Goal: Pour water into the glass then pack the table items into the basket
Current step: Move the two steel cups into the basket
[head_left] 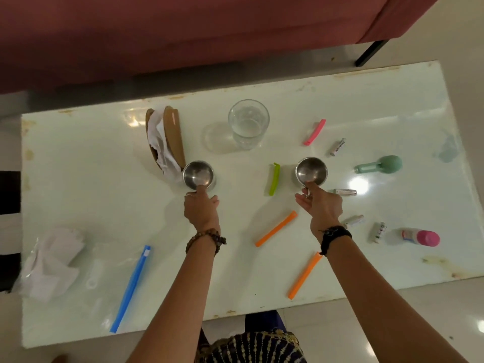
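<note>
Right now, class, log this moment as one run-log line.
left hand: grips left steel cup | right hand: grips right steel cup | glass: holds water | basket: not seen

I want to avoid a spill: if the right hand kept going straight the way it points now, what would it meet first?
The right hand already holds a steel cup. Straight beyond it lies bare table; the pink clip lies nearest that line, probably just right of it. The glass stands well to the left.
</note>
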